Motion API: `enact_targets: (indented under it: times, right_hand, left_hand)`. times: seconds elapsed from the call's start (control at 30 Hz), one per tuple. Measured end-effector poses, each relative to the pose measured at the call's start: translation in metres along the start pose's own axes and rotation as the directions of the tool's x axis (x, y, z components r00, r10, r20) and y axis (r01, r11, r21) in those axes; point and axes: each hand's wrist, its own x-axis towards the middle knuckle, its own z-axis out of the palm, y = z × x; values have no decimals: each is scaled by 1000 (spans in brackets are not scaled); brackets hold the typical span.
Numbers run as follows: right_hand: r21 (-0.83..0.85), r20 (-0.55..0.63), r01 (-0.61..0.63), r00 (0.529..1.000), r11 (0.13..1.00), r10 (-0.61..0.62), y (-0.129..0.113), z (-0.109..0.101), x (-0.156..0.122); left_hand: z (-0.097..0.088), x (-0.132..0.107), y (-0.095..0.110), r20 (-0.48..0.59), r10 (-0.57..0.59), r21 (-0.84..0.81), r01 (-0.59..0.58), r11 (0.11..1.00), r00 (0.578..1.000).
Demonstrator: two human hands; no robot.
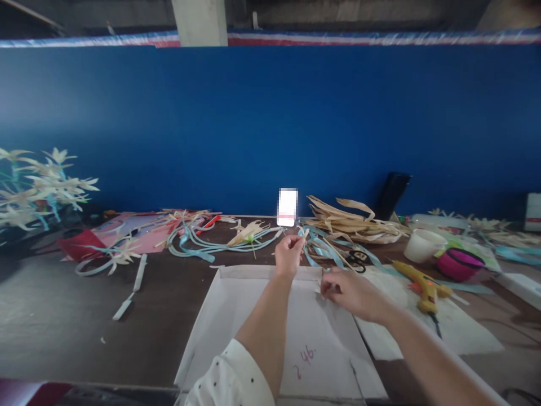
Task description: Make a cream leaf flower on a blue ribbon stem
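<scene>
My left hand (289,255) is raised over the far edge of a shallow white cardboard box lid (253,316). Its thumb and finger pinch a small pale strip (305,233), perhaps a bit of dried husk. Lower and to the right, my right hand (342,286) hovers above the lid's far right corner with its fingers curled together. Whatever its fingertips hold, if anything, is too small to make out. Just beyond both hands lie light blue ribbons (321,248) and black-handled scissors (358,259). Red handwriting marks the lid.
Dried corn husks (359,223) lie behind, near a lit phone (287,207). At right are a yellow glue gun (425,285) on white paper, a white cup (424,245) and a pink bowl-like thing (460,264). Husk flowers (46,183) stand left, beside blue-wrapped stems (211,246).
</scene>
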Motion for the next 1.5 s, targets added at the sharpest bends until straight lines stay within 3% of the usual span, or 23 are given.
enact_targets:
  times: [0.13, 0.23, 0.33, 0.43, 0.8, 1.07, 1.23, 1.4, 1.5]
  right_hand:
    - [392, -107, -59, 988, 918, 109, 2, -3, 10]
    - [701, -93, -112, 965, 704, 246, 2, -2, 17]
    - [886, -73, -85, 945, 455, 319, 3, 2, 24]
    - [938, -60, -63, 939, 340, 339, 4, 5, 29]
    - [990, -15, -46, 906, 132, 423, 0, 1, 43]
    - [999, -8, -15, 907, 50, 421, -6, -4, 44]
    - [996, -27, -14, 899, 89, 436, -5, -5, 41]
    - [979, -5, -93, 879, 182, 476, -8, -7, 37]
    - [980, 37, -118, 898, 158, 438, -9, -8, 35]
  left_hand:
    - [0, 1, -2, -13, 22, 6, -22, 1000, 1000]
    - [0, 1, -3, -19, 20, 8, -20, 1000, 1000]
    - [0, 2, -4, -20, -7, -3, 7, 1000, 1000]
    - [0, 3, -5, -13, -11, -8, 11, 1000, 1000]
    - [2, 8, -12, -57, -5, -20, 4, 1000, 998]
    - [2, 9, -12, -32, -21, -26, 20, 999, 999]
    - [2, 7, -10, -18, -44, -13, 43, 999, 999]
    - [3, 5, -9, -8, -16, -16, 16, 1000, 1000]
    - [3, 5, -9, -11, -14, -18, 14, 1000, 1000]
